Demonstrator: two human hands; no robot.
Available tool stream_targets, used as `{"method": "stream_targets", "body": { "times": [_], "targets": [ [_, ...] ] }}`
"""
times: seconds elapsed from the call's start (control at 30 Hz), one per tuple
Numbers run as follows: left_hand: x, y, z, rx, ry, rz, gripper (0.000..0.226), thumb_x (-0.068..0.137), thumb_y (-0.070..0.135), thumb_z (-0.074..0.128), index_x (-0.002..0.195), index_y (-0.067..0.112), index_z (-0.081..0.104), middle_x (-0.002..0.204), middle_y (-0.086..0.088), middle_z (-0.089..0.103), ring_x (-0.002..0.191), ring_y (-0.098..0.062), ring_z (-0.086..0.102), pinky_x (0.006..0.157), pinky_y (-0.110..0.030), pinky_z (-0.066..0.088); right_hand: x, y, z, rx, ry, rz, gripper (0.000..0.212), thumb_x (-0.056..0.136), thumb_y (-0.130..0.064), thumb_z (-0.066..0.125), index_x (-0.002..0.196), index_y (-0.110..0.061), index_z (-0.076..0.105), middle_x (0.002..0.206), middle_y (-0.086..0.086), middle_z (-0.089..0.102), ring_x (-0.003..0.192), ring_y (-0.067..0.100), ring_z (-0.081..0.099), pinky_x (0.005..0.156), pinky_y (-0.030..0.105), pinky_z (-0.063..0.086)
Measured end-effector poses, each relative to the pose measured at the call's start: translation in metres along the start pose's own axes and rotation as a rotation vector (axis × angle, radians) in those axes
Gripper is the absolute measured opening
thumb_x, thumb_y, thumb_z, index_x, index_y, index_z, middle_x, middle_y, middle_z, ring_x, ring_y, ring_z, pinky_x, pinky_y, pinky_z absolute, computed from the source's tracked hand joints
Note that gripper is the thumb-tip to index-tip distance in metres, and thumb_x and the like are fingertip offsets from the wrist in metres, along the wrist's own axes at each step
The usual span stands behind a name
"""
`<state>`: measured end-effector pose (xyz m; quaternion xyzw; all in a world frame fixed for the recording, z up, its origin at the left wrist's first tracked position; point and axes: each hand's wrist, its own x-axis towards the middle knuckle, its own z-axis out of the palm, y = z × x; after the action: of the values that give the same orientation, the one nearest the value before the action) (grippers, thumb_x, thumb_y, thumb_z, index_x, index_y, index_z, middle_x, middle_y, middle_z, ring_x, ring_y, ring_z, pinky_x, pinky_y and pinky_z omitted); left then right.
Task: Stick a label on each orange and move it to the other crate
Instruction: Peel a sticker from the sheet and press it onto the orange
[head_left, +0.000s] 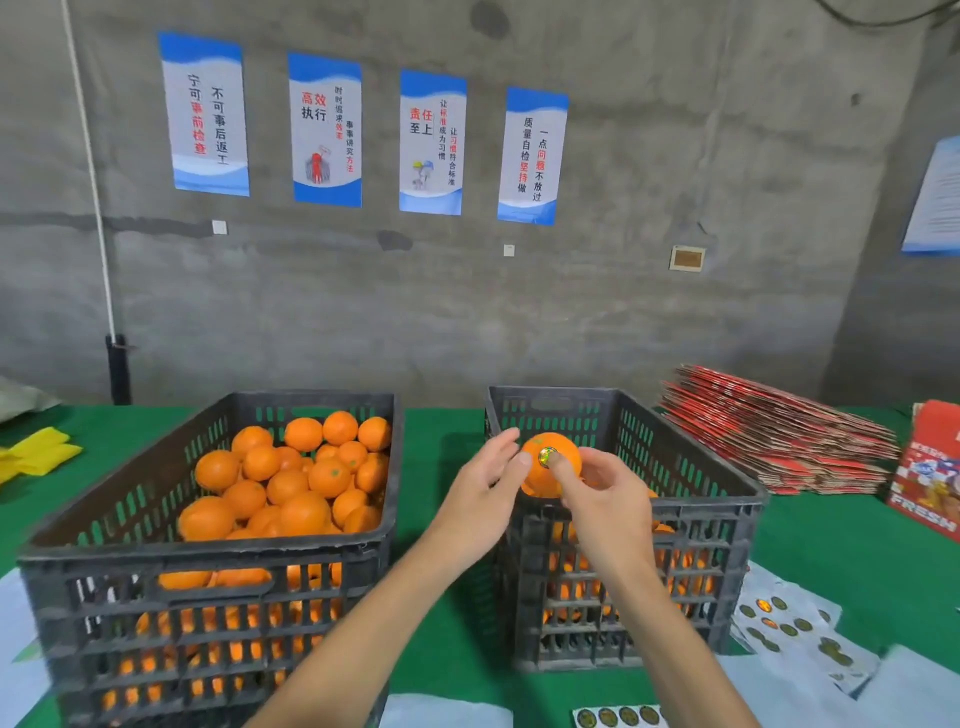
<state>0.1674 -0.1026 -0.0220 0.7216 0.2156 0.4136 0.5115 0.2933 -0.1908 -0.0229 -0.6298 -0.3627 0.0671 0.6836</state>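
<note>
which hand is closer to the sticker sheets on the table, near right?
Right. The right hand is over the right crate, pressing a label onto the held orange, on the same side as the sticker sheets. The left hand holds the orange's far side.

From my seat, two crates sit side by side on the counter (447, 644): the left crate (208, 561) at ten o'clock, heaped with oranges (291, 478), the right crate (691, 525) at one o'clock. Above the right crate's near rim, both hands meet on one orange (558, 457). Label sheets (789, 629) lie at four o'clock, flat cartons (774, 431) at two, posters (327, 130) on the wall behind.
</note>
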Motion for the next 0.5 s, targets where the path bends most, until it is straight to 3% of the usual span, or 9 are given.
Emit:
{"method": "stream_targets", "body": {
  "times": [0.1,0.2,0.3,0.4,0.5],
  "targets": [
    [0.01,-0.004,-0.035,0.195,0.038,-0.033,0.054,0.098,0.043,0.064,0.147,0.029,0.049,0.147,0.01,0.053,0.13,-0.01,0.056,0.111,-0.037,0.046,0.022,0.007,-0.013,-0.315,0.07,-0.071,0.052,0.087,-0.056,0.071,0.127,-0.022,0.065,0.089,-0.023,0.064,0.09,0.008,0.063,0.081,0.032,0.049],
    [0.019,-0.015,-0.085,0.352,0.178,-0.061,0.043,0.099,0.033,0.066,0.139,0.02,0.056,0.14,-0.001,0.06,0.127,-0.02,0.059,0.104,-0.04,0.05,0.037,0.021,-0.018,-0.558,0.043,-0.097,0.053,0.095,-0.045,0.066,0.14,-0.016,0.057,0.113,-0.002,0.07,0.11,0.023,0.063,0.092,0.039,0.049],
    [0.03,-0.026,-0.139,0.652,0.247,-0.107,0.044,0.1,0.029,0.066,0.14,0.014,0.056,0.141,-0.008,0.06,0.129,-0.027,0.057,0.107,-0.04,0.046,0.044,0.029,-0.014,-0.632,0.011,-0.118,0.043,0.102,-0.03,0.057,0.142,-0.013,0.056,0.131,0.006,0.067,0.124,0.027,0.059,0.1,0.042,0.05],
    [0.038,-0.036,-0.184,0.886,0.118,-0.321,0.057,0.097,0.03,0.069,0.149,0.019,0.048,0.146,-0.012,0.056,0.128,-0.029,0.056,0.105,-0.039,0.047,0.043,0.026,0.003,-0.576,-0.014,-0.171,0.037,0.103,-0.023,0.056,0.138,-0.012,0.06,0.131,0.006,0.067,0.122,0.024,0.061,0.099,0.039,0.05],
    [0.044,-0.048,-0.203,1.024,-0.188,-0.629,0.08,0.093,0.043,0.073,0.159,0.029,0.031,0.166,-0.008,0.03,0.146,-0.032,0.04,0.114,-0.042,0.039,0.032,0.014,0.031,-0.523,-0.05,-0.326,0.032,0.101,-0.019,0.058,0.131,-0.012,0.065,0.125,0.004,0.069,0.118,0.023,0.061,0.096,0.032,0.044]
  ]
}}
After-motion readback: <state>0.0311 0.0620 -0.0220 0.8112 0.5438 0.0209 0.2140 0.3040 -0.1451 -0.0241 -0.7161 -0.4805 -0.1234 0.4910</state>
